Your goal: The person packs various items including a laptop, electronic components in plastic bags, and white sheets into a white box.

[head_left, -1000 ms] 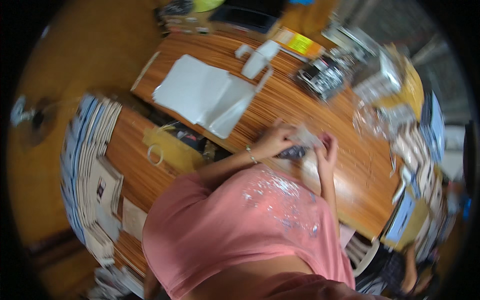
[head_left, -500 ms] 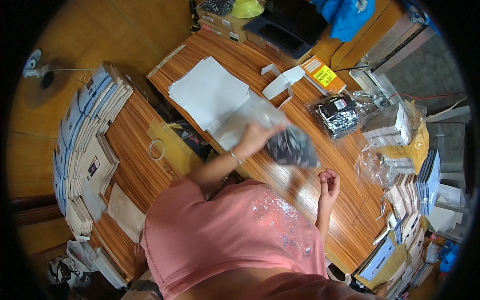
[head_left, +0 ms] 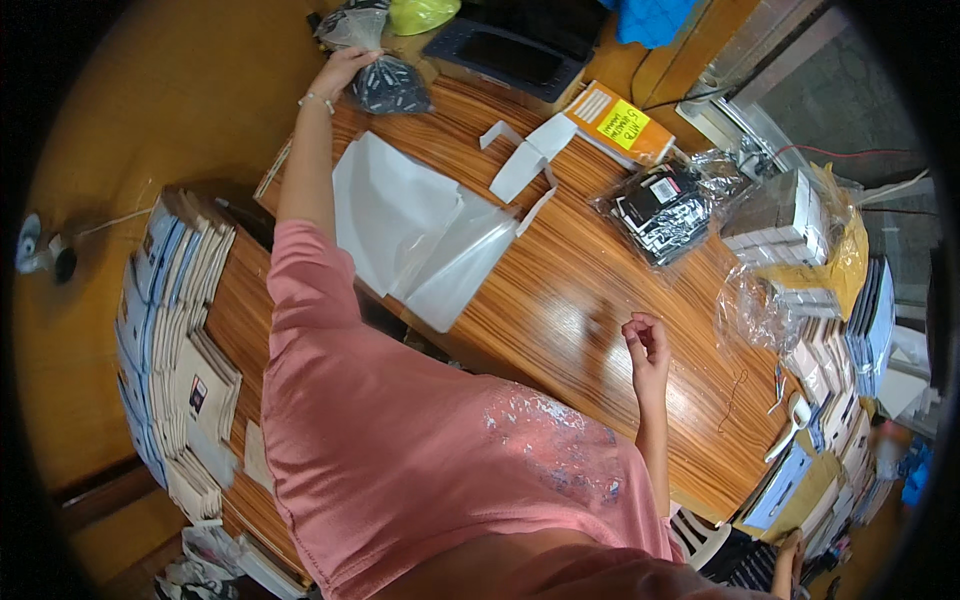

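My left hand reaches to the far left of the table. It is closed around the gathered neck of a clear plastic bag full of small dark pieces with pale marks, at the table's far edge. My right hand hovers over the near right part of the table, fingers curled together; whether anything small is in them cannot be made out. Between my arms lie white paper sheets and a translucent plastic sleeve. Beyond them lies an unfolded white card box.
An orange box, bagged black packets and wrapped white boxes line the right side. A white scoop lies near stacked packets. Stacked envelopes fill the left table. Another person's hand shows at lower right.
My left hand has carried the bag of dark pieces from the table's middle to its far left edge. The sleeve and sheets have shifted. My right hand stays near its place, fingers still curled.
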Tool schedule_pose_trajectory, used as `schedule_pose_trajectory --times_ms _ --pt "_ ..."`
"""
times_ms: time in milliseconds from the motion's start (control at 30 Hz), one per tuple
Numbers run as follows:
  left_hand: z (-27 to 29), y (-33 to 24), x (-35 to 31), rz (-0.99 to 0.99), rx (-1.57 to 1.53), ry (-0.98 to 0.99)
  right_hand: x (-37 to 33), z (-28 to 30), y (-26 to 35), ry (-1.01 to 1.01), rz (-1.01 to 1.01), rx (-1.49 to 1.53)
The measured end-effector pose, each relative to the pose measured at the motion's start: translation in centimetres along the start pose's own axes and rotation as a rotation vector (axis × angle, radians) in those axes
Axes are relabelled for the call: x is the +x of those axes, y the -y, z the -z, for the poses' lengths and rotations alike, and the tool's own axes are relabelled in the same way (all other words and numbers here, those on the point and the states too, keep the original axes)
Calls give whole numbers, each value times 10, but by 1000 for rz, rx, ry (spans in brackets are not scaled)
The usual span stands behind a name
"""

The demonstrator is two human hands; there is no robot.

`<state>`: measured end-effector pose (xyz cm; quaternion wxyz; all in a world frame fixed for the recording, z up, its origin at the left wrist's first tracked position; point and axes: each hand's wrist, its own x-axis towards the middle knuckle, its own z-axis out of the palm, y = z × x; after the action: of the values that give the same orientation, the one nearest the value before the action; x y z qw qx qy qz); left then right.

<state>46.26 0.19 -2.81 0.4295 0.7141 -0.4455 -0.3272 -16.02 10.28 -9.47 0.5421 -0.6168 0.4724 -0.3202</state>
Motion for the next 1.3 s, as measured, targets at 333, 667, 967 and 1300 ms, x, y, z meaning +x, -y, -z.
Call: schedule_pose_trajectory --times_ms 333,667,967,1300 --pt "-52 107 69 -122 156 -549 21 21 -3 -97 -45 -68" --pt "-107 59 42 -92 380 -1114 159 122 -20 -501 -98 192" --pt "-284 4 -113 -435 58 -434 272 148 -47 -233 -382 493" --pt "-295 -90 -83 -609 -184 403 168 -6 113 -98 458 369"
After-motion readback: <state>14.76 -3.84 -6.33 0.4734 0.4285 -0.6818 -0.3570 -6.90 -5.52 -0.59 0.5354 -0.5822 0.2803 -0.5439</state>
